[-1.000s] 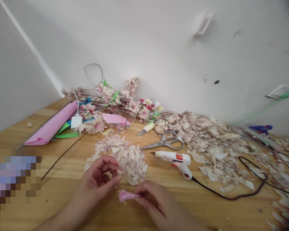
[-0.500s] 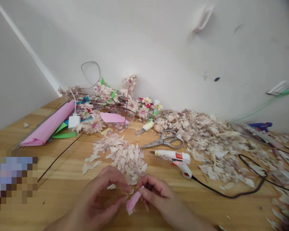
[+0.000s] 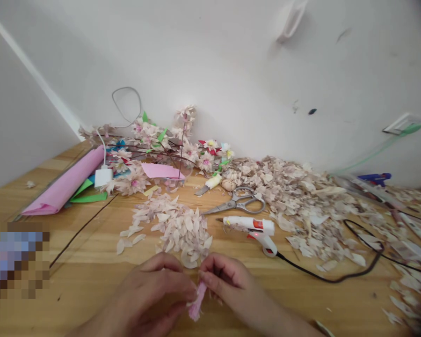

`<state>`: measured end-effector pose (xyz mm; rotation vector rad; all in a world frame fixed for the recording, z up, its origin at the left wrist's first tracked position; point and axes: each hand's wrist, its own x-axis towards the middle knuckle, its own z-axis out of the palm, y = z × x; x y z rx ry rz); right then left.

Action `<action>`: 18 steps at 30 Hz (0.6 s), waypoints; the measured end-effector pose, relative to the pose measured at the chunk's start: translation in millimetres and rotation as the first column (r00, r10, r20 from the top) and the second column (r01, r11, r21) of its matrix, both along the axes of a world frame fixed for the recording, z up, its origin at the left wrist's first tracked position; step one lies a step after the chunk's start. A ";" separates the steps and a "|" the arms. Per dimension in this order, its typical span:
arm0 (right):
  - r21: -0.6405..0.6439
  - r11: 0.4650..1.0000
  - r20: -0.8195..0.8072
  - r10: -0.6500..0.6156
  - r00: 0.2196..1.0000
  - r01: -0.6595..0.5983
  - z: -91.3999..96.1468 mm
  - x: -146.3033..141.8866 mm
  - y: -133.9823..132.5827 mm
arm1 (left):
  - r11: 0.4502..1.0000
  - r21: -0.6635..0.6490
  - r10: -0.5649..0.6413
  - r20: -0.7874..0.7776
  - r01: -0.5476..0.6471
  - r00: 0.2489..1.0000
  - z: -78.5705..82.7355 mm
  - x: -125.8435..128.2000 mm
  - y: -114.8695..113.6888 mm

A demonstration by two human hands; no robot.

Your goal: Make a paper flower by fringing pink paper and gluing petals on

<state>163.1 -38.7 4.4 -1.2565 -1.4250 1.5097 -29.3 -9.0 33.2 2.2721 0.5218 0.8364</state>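
Note:
Low in the middle of the view, both my hands meet over the wooden table (image 3: pixel 91 243). My left hand (image 3: pixel 154 292) and my right hand (image 3: pixel 228 283) are each pinched on a small pink paper piece (image 3: pixel 196 304), which hangs down between the fingertips. Just beyond my fingers lies a pile of pale cut petals (image 3: pixel 177 227). A white hot glue gun (image 3: pixel 254 229) rests to the right of the pile, nozzle pointing left, its black cord (image 3: pixel 333 278) running off to the right.
Metal scissors (image 3: pixel 240 202) lie behind the glue gun. Paper flowers on wire stems (image 3: pixel 154 145) are heaped against the wall, with a pink paper roll (image 3: pixel 63 185) and a white charger (image 3: pixel 103 177) at the left. Pale scraps (image 3: pixel 301 196) cover the right side.
My left hand came down from the petal pile to join my right on the pink piece. The piece turned from lying sideways to hanging downward.

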 end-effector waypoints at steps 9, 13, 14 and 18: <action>-0.004 1.000 -0.010 -0.001 1.000 0.001 2.5 0.5 -2.0 | 0.999 0.003 -0.038 -0.006 0.038 0.999 -0.9 -0.1 1.6; -0.010 1.000 -0.002 0.005 1.000 -0.005 4.9 0.4 -2.2 | 0.999 -0.002 -0.038 -0.010 0.038 0.999 -0.2 1.3 1.4; -0.010 1.000 0.002 0.005 1.000 -0.005 5.2 0.3 -2.1 | 0.999 -0.007 -0.038 -0.009 0.038 0.999 -0.1 1.4 1.4; -0.001 1.000 -0.005 -0.001 1.000 0.001 4.9 0.2 -1.6 | 0.997 -0.045 -0.056 -0.002 0.056 0.998 -1.4 -1.5 0.2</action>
